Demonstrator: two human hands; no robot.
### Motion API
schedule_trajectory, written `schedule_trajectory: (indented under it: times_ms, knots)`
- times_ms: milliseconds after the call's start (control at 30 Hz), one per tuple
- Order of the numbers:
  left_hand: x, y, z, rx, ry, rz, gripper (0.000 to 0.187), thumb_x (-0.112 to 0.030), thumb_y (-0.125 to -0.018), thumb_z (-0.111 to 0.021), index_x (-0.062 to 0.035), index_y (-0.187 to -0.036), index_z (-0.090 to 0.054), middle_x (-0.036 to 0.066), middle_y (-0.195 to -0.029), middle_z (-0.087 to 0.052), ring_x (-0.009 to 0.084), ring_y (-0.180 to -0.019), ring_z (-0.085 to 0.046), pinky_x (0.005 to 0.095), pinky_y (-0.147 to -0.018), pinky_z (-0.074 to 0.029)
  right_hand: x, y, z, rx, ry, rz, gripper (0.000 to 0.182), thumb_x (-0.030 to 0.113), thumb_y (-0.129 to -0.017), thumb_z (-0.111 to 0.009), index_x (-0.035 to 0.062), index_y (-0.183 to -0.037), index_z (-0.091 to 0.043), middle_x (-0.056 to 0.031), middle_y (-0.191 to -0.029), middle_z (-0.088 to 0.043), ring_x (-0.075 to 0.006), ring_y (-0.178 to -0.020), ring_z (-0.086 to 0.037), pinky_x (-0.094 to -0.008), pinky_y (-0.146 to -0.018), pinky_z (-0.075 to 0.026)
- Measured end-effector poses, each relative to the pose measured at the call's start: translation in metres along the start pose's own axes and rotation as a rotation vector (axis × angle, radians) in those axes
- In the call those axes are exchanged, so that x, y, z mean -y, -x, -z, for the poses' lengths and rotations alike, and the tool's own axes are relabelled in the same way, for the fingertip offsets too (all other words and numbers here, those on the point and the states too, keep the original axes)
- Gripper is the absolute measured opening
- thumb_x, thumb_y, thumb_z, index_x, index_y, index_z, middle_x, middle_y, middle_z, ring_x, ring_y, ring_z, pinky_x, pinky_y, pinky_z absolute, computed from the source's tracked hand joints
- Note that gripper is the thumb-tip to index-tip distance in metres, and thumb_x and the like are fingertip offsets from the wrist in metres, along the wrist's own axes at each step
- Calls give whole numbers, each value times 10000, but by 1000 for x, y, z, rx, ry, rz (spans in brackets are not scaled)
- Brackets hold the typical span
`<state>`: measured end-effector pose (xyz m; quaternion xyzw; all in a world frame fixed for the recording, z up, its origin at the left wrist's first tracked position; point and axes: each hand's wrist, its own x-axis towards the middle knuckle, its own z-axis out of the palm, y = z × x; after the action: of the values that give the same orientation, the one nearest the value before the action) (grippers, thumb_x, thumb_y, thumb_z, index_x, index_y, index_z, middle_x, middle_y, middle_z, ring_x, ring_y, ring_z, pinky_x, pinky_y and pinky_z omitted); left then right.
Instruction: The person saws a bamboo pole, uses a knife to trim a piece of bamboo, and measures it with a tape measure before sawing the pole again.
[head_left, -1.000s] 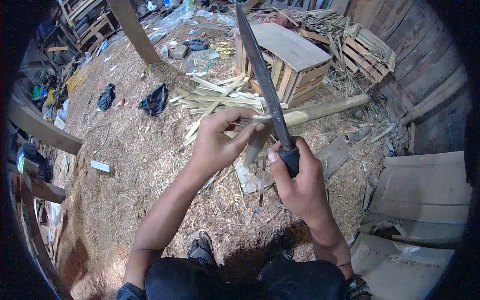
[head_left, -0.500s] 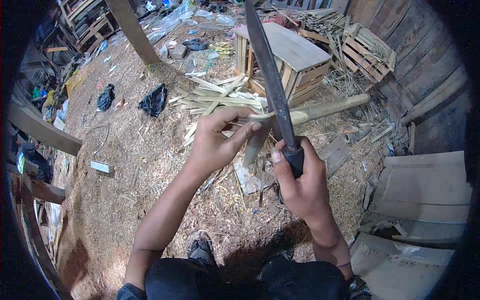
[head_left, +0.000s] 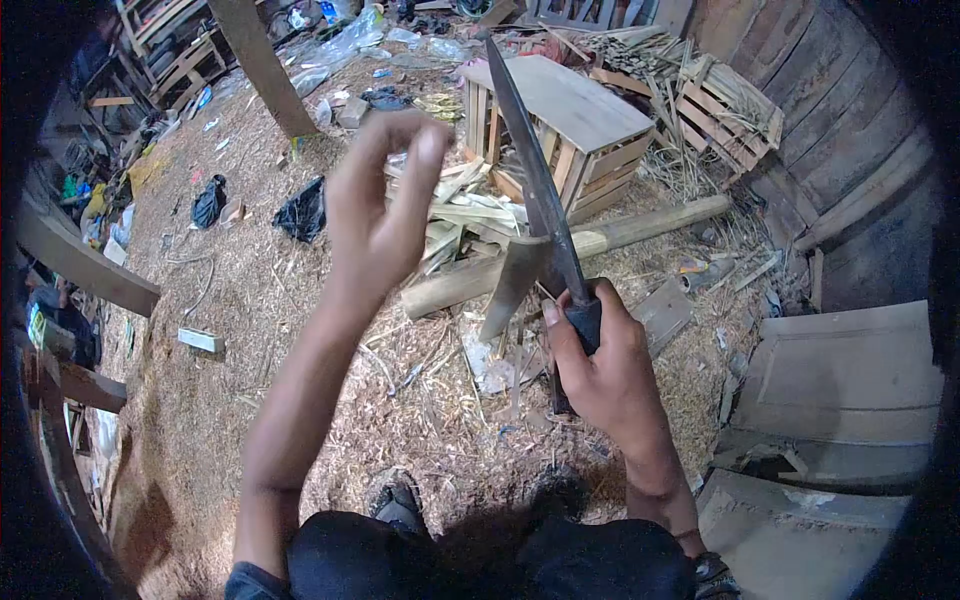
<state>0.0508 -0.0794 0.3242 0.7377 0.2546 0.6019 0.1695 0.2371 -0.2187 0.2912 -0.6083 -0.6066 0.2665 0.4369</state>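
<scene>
Bamboo strip [head_left: 510, 285] stands wedged on the blade [head_left: 535, 195] at centre, looks light, stiff, splintery, best held mid-length w/ right hand [head_left: 600, 365] clenched on knife handle, left hand [head_left: 385, 200] raised at 11 o'clock, fingers loose, holding nothing.

A long knife [head_left: 535, 170] is held upright in the right hand [head_left: 600, 365], with a bamboo piece [head_left: 512, 285] touching its blade. The left hand [head_left: 385, 200] is raised to the left, apart from both. Behind them, a log [head_left: 640, 225] lies on the floor before a wooden crate [head_left: 575, 125].
</scene>
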Motion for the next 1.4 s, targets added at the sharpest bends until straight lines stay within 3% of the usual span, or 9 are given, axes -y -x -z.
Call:
schedule_trajectory:
  times_ms: [100, 233, 433, 500, 633, 833, 1100, 1200, 1400]
  knots:
    - [-36, -61, 4, 107, -165, -199, 424, -357, -1016, -463, -28, -1256, -582, 150, -1084, -658, 231, -1061, -605, 391, -925, -457, 0, 2, 1, 20, 17, 16, 165, 174, -952, -585, 16, -960, -538, -52, -645, -568, -115, -569, -558, -305, -532, -443]
    - [-82, -115, -25, 182, -235, -748, 374, -331, -1022, -461, 12, -997, -608, 137, -860, -575, 242, -831, -568, 367, -754, -450, 8, 2, 5, 71, -4, -58, 171, 172, -948, -590, 10, -949, -536, -47, -655, -568, -104, -576, -551, -298, -531, -436]
    - [8, -94, -73, 416, -630, -542, 603, -501, -1026, -293, -83, -1443, -409, 171, -1445, -454, 251, -1405, -342, 478, -1173, -178, 7, 4, 11, 49, 14, -44, 192, 174, -926, -616, -1, -941, -539, -75, -649, -589, -148, -573, -596, -333, -537, -456]
    - [30, -76, -71, 934, -788, -238, 709, -592, -1000, -140, -127, -1522, -257, 129, -1575, -246, 245, -1492, -85, 490, -1198, 33, 3, 1, 13, 81, 76, -46, 205, 180, -922, -620, -6, -946, -537, -99, -648, -598, -186, -579, -618, -347, -540, -463]
    - [26, -110, -60, 690, -367, -287, 687, -586, -1002, -132, -156, -1499, -331, 105, -1580, -243, 254, -1492, -78, 491, -1198, 30, -6, 0, 8, 81, 144, -63, 235, 195, -911, -630, -14, -960, -536, -156, -655, -615, -280, -604, -656, -377, -547, -473]
    - [-43, -43, -15, 478, -387, 28, 204, -183, -835, -741, -38, -970, -690, 105, -945, -702, 220, -848, -683, 322, -718, -523, -18, -5, 3, 42, 114, 24, 239, 200, -909, -636, -5, -974, -532, -139, -668, -610, -242, -595, -645, -372, -550, -474]
    - [-14, 22, -20, 543, -173, 334, 148, -102, -778, -778, -44, -910, -742, 84, -838, -709, 165, -768, -682, 292, -678, -525, -16, -8, -10, 30, 55, -12, 227, 177, -894, -641, -6, -984, -539, -110, -675, -589, -217, -572, -592, -365, -552, -459]
    - [-12, 15, -16, 603, -208, 298, 134, -97, -768, -783, -39, -883, -745, 88, -829, -718, 181, -760, -695, 298, -677, -525, -22, -5, -12, 44, -46, -5, 307, 190, -883, -641, -17, -1080, -529, -237, -777, -623, -412, -713, -649, -456, -614, -492]
    - [-3, -2, -17, 781, -279, 19, 138, -114, -763, -761, -41, -877, -739, 132, -793, -694, 280, -720, -686, 351, -645, -531, -37, -2, -23, -12, -94, -2, 178, 144, -909, -624, 14, -989, -532, -67, -690, -564, -146, -593, -565, -314, -550, -445]
